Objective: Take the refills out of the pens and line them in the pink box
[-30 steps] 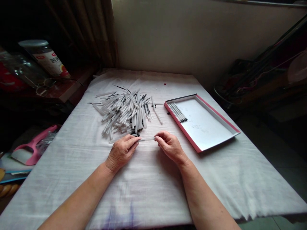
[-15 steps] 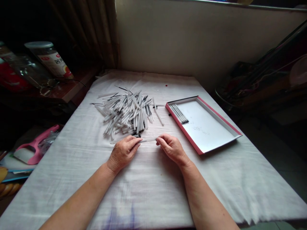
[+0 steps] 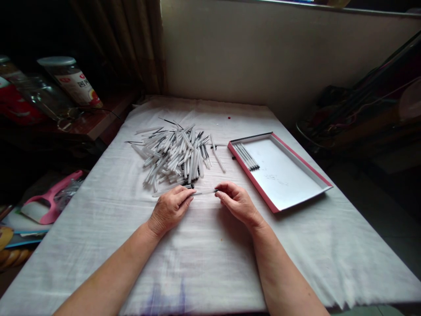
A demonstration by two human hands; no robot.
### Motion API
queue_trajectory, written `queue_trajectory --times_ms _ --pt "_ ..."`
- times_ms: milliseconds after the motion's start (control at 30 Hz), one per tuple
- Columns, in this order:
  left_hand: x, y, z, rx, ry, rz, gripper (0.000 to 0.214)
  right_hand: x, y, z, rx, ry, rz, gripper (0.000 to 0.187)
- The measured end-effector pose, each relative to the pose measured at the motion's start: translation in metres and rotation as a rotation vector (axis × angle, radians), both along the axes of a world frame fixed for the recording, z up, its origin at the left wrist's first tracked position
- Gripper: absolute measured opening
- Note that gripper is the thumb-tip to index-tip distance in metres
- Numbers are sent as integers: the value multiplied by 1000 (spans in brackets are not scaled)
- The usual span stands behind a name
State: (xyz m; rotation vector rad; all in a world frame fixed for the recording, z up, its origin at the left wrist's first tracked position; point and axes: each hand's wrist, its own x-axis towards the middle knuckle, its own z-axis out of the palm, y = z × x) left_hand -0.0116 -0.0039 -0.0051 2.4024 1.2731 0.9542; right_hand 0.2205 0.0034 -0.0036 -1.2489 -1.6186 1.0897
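My left hand (image 3: pixel 169 208) and my right hand (image 3: pixel 237 202) rest on the white cloth near the middle of the table. Between them they pinch one clear pen tube (image 3: pixel 204 192), the left at its left end and the right at its right end, both with fingers closed on it. Just beyond the hands lies a heap of clear pen tubes and black refills (image 3: pixel 174 153). To the right stands a shallow white tray with a red rim (image 3: pixel 251 184), holding several finished pens (image 3: pixel 248 157) laid side by side at its far left corner.
The white cloth-covered table (image 3: pixel 204 263) runs to a wall at the back. A dark shelf on the left carries a plastic jar (image 3: pixel 70 81). A pink-handled tool (image 3: pixel 49 199) lies low on the left. Dark clutter fills the right side.
Both hands stay on the tube. The right hand has edged slightly left and the gap between the hands has narrowed a little. The view has shifted slightly.
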Motion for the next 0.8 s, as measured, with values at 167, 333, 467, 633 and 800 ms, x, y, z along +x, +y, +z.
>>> queue_trajectory --times_ms 167,333,467,633,800 --pt "0 1 -1 3 3 -4 25 1 0 1 -2 2 -12 18" --pt "0 0 -3 -30 -32 21 20 0 1 0 1 78 -31 16" --pt "-1 -1 -2 -105 -58 56 22 -1 1 1 -12 167 -76 19" --pt "0 0 1 -164 -23 38 30 -1 1 4 -17 250 -96 22" --pt "0 0 0 -192 -110 107 21 -4 0 4 -27 236 -94 21"
